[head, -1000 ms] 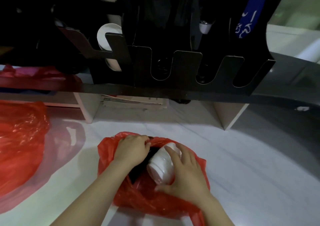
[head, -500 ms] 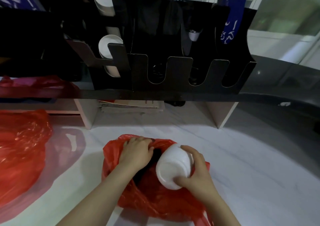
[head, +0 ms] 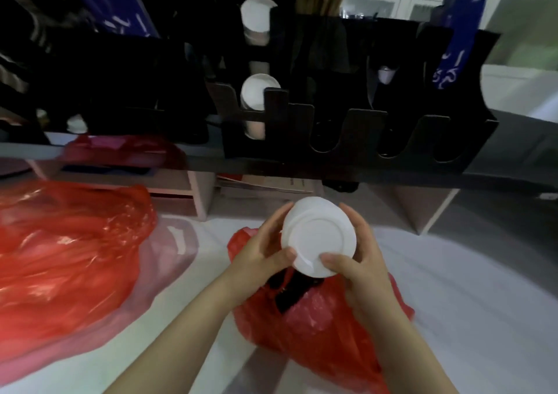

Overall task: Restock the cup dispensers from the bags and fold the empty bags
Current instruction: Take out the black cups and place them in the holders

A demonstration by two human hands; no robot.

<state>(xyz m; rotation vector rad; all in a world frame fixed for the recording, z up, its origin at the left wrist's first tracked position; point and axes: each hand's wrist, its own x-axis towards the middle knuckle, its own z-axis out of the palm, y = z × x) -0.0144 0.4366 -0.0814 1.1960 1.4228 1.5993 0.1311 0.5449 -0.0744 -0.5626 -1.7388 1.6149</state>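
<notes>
Left hand (head: 265,251) and right hand (head: 359,260) are both curled round the white cup stack (head: 320,236), fingers on its sides, thumbs on the base facing the camera. It's held just above the small red bag (head: 326,327), whose mouth gapes on something dark, too murky to identify. That bag lies on the white surface (head: 468,303), the bigger crumpled red bag (head: 66,248) is well off left, and the black cup dispenser (head: 347,128) stands beyond with white cups (head: 256,94) in its leftmost slot.
</notes>
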